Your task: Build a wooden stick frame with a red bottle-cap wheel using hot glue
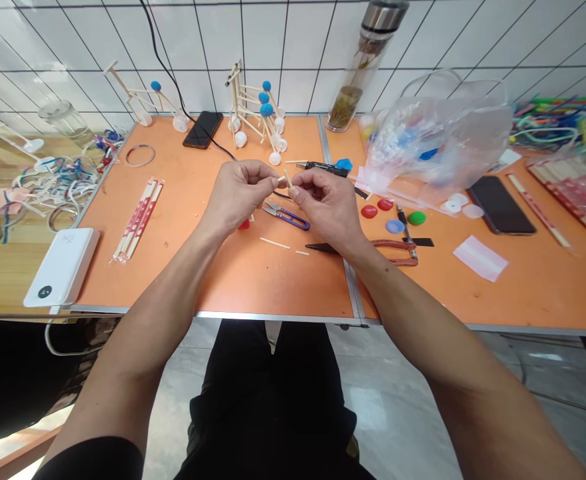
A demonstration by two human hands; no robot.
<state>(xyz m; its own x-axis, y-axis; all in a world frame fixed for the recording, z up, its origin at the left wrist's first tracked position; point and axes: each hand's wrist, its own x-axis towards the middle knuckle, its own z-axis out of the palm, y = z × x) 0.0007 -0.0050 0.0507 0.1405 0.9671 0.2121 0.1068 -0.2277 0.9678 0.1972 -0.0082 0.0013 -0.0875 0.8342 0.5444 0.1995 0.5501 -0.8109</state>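
My left hand (pixel 243 193) and my right hand (pixel 325 200) meet above the middle of the orange table. Between the thumb and finger of the right is a short piece of wooden stick (pixel 287 179), pale and upright. The left pinches another small pale stick piece (pixel 281 179), its tip near the first one; whether they touch I cannot tell. Beneath the hands lie purple-handled thread snips (pixel 287 215). Cut slivers of stick (pixel 275 243) rest in front. Red-handled pliers (pixel 393 253) lie partly under my right wrist.
Stick models with white wheels and blue balls (pixel 257 107) stand by the tiled wall. Wrapped chopsticks (pixel 137 220) lie left, near a white power bank (pixel 63 267). A glass bottle (pixel 355 73), a plastic bag (pixel 433 147), a phone (pixel 501 205) and coloured caps (pixel 417 217) occupy the right.
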